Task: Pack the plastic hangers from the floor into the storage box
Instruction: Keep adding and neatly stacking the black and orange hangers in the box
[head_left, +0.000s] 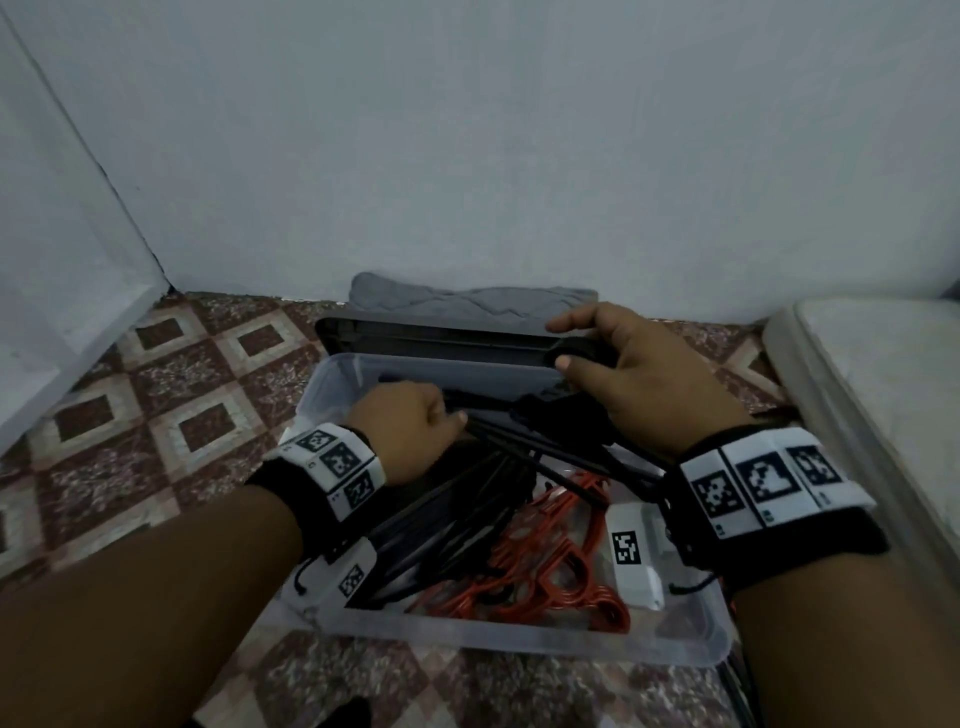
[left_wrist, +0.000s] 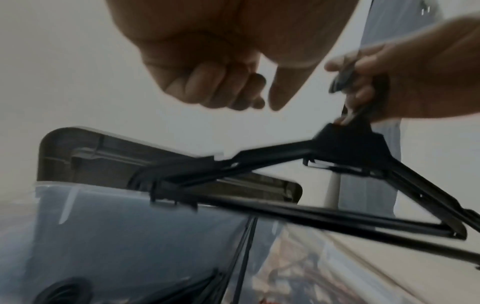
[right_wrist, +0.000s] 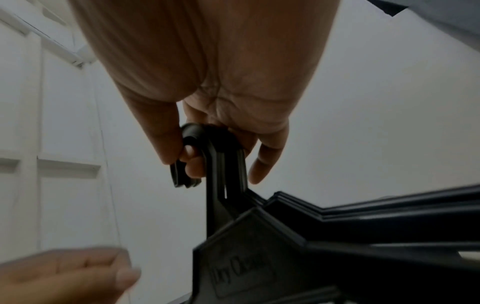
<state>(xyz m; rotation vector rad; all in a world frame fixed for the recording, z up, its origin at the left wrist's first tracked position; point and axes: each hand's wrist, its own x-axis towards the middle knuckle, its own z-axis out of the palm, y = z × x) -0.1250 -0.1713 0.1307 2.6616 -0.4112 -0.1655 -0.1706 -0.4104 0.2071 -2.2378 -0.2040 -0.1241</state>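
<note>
A clear plastic storage box (head_left: 519, 640) stands on the tiled floor and holds red hangers (head_left: 545, 571) and black hangers (head_left: 452, 519). My right hand (head_left: 623, 374) grips the hooks of a bundle of black hangers (head_left: 545, 415) over the far right of the box. The right wrist view shows its fingers (right_wrist: 192, 162) hooked through the hangers' hooks (right_wrist: 221, 164). My left hand (head_left: 410, 426) hovers over the box's left side beside a hanger arm. In the left wrist view its fingers (left_wrist: 207, 86) are curled with nothing in them, above the held hangers (left_wrist: 345, 148).
The box's dark lid (head_left: 441, 338) leans upright behind it, with a grey folded cloth (head_left: 467, 299) between lid and wall. A white mattress edge (head_left: 883, 389) runs along the right. More black hangers (head_left: 737, 691) lie on the floor by the box's right corner.
</note>
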